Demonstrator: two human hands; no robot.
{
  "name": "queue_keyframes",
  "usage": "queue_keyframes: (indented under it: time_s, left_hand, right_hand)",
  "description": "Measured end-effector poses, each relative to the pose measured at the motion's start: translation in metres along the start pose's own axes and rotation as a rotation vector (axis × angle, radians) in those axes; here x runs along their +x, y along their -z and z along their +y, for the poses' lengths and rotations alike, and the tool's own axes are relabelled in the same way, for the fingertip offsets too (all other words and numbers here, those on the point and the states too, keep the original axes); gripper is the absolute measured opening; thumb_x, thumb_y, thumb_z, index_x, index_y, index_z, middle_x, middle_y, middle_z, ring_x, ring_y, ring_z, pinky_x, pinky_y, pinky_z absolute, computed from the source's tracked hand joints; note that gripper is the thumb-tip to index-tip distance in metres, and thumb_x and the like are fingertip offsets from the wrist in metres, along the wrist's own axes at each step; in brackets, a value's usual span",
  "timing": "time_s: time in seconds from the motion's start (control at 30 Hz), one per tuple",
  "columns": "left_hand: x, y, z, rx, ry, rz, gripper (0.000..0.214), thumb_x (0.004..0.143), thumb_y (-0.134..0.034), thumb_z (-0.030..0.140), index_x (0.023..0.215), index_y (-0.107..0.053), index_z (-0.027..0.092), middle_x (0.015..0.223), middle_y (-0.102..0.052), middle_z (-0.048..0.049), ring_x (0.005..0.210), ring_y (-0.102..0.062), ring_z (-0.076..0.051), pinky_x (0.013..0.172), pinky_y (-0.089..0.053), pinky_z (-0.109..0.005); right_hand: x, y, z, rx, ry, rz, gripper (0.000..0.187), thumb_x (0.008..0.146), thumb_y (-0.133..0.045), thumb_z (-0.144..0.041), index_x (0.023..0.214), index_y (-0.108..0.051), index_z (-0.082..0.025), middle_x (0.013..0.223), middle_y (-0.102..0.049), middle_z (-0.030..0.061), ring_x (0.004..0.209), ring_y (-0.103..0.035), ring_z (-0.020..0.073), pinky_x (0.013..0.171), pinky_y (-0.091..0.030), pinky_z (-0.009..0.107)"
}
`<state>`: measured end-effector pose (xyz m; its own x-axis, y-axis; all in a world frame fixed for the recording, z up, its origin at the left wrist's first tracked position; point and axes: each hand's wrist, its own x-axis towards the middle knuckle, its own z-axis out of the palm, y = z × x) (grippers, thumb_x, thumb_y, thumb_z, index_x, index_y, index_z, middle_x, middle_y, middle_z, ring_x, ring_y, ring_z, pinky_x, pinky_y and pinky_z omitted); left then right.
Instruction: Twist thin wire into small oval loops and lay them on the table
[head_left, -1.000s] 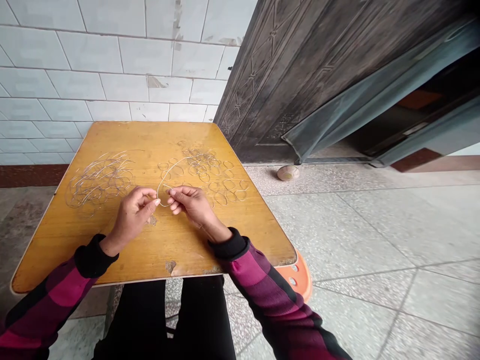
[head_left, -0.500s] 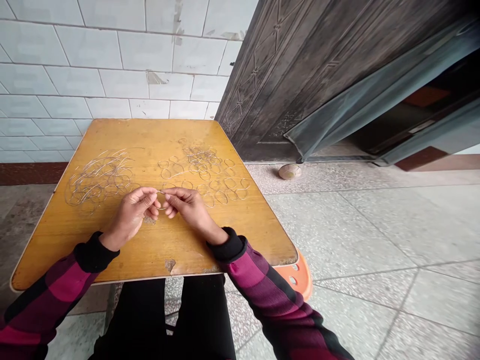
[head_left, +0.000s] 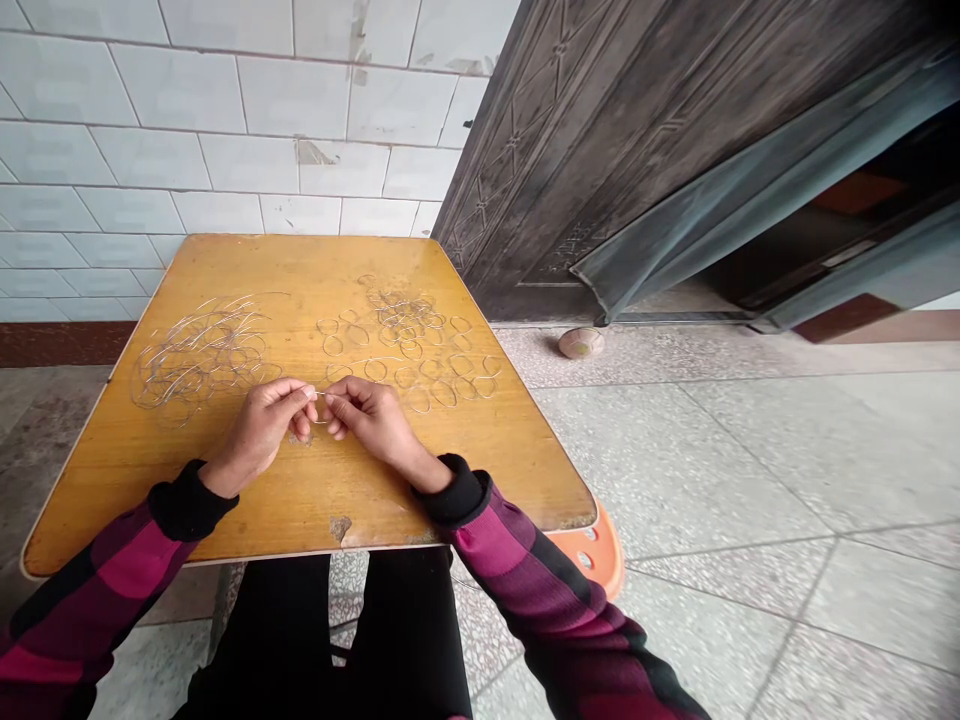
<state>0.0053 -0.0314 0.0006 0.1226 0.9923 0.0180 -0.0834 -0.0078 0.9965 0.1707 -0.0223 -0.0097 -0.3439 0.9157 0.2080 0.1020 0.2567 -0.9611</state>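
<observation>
My left hand (head_left: pixel 262 428) and my right hand (head_left: pixel 369 416) meet over the middle of a yellow wooden table (head_left: pixel 300 500). Both pinch a thin piece of silver wire (head_left: pixel 320 398) between thumb and fingertips, and only a short bit of it shows between them. A tangled heap of loose wire pieces (head_left: pixel 199 355) lies just beyond my left hand. Several small wire loops (head_left: pixel 420 350) are spread on the table beyond my right hand.
A white tiled wall stands behind the table, and a dark carved door (head_left: pixel 600 150) is at the right. An orange plastic stool (head_left: pixel 596 555) pokes out under the table's right corner. A small round object (head_left: pixel 580 343) lies on the floor by the door.
The long arc of wire that rose between my hands has been drawn down into a small shape hidden in my fingertips. My hands have closed in on each other.
</observation>
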Motion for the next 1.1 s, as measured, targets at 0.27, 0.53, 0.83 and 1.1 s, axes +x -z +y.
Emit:
queue_keyframes:
  time_s: [0.27,0.53,0.83,1.1]
  left_hand:
    - [-0.001,-0.005,-0.003,0.085,-0.031,0.011,0.017,0.078,-0.058,0.024,0.064,-0.059,0.015,0.056,-0.057,0.0030,0.039,-0.046,-0.006,0.039,-0.036,-0.019]
    - [-0.002,-0.005,-0.008,0.140,-0.072,-0.010,0.018,0.081,-0.055,0.022,0.064,-0.058,0.016,0.057,-0.058,0.0024,0.042,-0.047,-0.007,0.043,-0.038,-0.020]
    - [0.006,0.006,-0.007,0.210,-0.096,-0.050,0.019,0.084,-0.055,0.027,0.070,-0.061,0.016,0.059,-0.059,0.0021,0.043,-0.047,-0.007,0.044,-0.038,-0.020]
    - [0.010,0.011,0.002,0.292,-0.089,-0.149,0.023,0.084,-0.056,0.029,0.067,-0.061,0.016,0.059,-0.059,0.0017,0.042,-0.046,-0.007,0.044,-0.038,-0.021]
  right_hand:
    - [-0.004,-0.001,-0.003,-0.276,0.144,0.049,0.015,0.091,-0.050,-0.021,0.083,-0.062,-0.017,0.055,-0.059,-0.0034,0.050,-0.057,0.0080,0.055,-0.044,0.019]
    - [-0.005,-0.003,-0.005,-0.282,0.145,0.117,0.015,0.089,-0.051,-0.019,0.080,-0.062,-0.017,0.054,-0.057,-0.0038,0.050,-0.055,0.0082,0.056,-0.043,0.019]
    - [0.009,0.001,0.008,0.220,-0.083,0.052,0.019,0.077,-0.071,-0.035,0.081,-0.067,-0.018,0.069,-0.062,-0.0015,0.057,-0.051,0.0085,0.054,-0.041,0.022]
    - [0.013,0.007,0.007,0.673,-0.268,0.083,0.028,0.066,-0.081,-0.041,0.081,-0.073,-0.019,0.071,-0.067,-0.0011,0.062,-0.056,0.0060,0.053,-0.041,0.016]
